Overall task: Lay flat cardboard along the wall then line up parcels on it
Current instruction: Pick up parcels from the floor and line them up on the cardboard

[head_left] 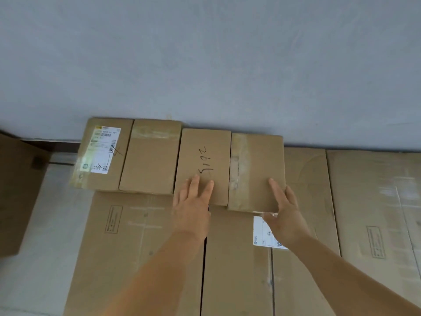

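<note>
I see flattened cardboard laid on the floor along the grey wall, with a second sheet to its right. A large brown carton stands at far left, clear of the row. Four parcels sit side by side against the wall: labelled parcel with a white shipping label (print unreadable), plain parcel, marked parcel with handwritten digits, maybe "5192", and taped parcel. A white label is stuck on the cardboard, partly under my right wrist. Left hand lies flat, fingers straight, on the marked parcel's near edge. Right hand cups the taped parcel's near right corner, fingers extended, not clearly gripping.
</note>
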`<state>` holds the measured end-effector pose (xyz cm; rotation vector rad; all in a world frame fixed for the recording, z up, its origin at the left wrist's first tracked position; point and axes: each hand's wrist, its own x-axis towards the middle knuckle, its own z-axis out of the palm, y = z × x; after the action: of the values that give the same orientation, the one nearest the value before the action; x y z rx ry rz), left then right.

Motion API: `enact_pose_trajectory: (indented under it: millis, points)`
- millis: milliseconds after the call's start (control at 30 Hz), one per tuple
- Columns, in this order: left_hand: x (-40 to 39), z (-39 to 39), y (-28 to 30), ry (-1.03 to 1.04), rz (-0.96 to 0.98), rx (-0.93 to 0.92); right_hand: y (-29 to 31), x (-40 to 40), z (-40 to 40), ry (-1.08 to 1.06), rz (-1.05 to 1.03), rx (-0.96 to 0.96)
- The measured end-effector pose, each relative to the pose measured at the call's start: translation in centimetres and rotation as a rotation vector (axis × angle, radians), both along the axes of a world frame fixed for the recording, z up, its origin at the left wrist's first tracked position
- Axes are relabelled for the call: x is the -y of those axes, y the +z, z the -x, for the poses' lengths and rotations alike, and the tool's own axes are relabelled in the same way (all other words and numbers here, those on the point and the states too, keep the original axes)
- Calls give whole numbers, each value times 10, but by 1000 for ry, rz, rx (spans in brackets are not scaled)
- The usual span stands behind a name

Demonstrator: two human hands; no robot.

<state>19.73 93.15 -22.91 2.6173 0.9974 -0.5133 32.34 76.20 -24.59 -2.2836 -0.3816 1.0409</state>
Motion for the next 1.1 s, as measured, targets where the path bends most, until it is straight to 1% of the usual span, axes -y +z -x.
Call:
enact_pose_trajectory:
  millis: [133,400,500,600,700,767,833,967,1100]
  points:
    - [-16,-12,-10,-33,-10,-7,3,-5,-8,42,82,61]
    - [-27,-29,-14,-45,32,-6,4,-19,-22,26,91,175]
    - [-28,-31,-7,-22,87,-21,5,-21,-20,43,133,192]
    - [-22,-33,10,8,156,-29,13,-27,-20,110,214,196]
    - [-6,-29,26,85,186,61,36,-29,-15,122,221,207]
    - [9,-25,42,130,185,136,58,-25,-8,96,165,224]
    - [24,-24,68,179,226,186,84,-17,-1,59,100,234]
    - [57,-26,140,266,315,245,146,5,11,-66,58,233]
    - [88,-21,209,273,366,317,217,34,23,-140,36,262]
